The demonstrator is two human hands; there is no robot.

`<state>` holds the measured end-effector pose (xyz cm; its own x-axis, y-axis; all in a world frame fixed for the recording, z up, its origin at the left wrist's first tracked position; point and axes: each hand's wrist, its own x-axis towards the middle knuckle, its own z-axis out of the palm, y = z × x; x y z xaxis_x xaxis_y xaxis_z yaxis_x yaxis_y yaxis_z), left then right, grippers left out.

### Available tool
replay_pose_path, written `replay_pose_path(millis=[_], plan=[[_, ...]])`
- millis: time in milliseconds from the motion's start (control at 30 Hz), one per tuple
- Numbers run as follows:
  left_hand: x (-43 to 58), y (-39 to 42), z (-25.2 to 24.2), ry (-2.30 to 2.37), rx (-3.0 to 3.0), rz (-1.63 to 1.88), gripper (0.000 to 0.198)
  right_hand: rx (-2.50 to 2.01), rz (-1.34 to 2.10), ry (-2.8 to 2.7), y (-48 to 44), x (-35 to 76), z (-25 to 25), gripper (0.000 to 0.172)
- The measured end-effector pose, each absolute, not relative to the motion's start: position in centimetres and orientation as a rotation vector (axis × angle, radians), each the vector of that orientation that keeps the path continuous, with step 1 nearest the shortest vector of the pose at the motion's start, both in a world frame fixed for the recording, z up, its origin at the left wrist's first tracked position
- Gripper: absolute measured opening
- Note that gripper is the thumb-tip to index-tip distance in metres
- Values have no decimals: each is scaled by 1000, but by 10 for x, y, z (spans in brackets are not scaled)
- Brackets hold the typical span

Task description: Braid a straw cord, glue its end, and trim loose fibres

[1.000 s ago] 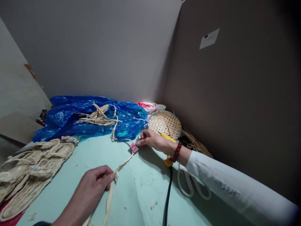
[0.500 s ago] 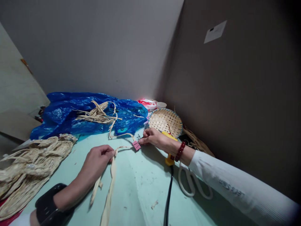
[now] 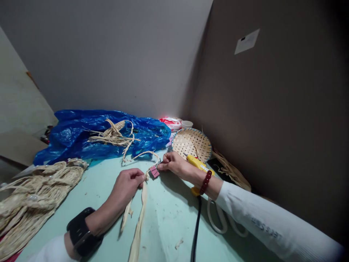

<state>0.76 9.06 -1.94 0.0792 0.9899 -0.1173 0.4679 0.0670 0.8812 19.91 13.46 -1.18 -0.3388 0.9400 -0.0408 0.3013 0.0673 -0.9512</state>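
My left hand [image 3: 127, 187] pinches a braided straw strand [image 3: 140, 214] that trails down toward me over the pale green table [image 3: 163, 218]. My right hand [image 3: 176, 165] is closed on a pink binder clip [image 3: 154, 171] clamped on the same strand, just right of the left fingers. A thinner straw cord [image 3: 141, 155] loops from the clip back to a bundle of raw straw [image 3: 113, 134] lying on a blue plastic bag [image 3: 81, 134]. A red bead bracelet sits on my right wrist, a black watch on my left.
A yellow glue gun [image 3: 197, 165] with a black cable [image 3: 195, 233] lies under my right forearm. A round woven basket [image 3: 192, 143] stands behind it, with white scissors [image 3: 218, 218] nearer me. Woven straw pieces [image 3: 35, 193] are heaped at the left. Walls close in behind and at the right.
My left hand slid up the strand toward the clip, so both hands now almost meet. The strand between them went from taut to slack. My right hand stayed on the clip.
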Motion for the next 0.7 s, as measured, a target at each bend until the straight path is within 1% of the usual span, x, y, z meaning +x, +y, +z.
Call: replay_pose_path(millis=[133, 233, 533, 700], plan=[[7, 91, -22, 1498, 1531, 782, 24, -1214, 1282, -1717, 135, 198, -11, 40], [7, 93, -25, 1490, 1561, 771, 23, -1192, 1277, -1720, 134, 197, -10, 43], [12, 96, -19, 1424, 1759, 726, 26, -1193, 1202, -1785, 136, 194, -9, 44], [11, 96, -16, 1404, 1830, 709, 26, -1191, 1177, -1836, 140, 197, -9, 42]])
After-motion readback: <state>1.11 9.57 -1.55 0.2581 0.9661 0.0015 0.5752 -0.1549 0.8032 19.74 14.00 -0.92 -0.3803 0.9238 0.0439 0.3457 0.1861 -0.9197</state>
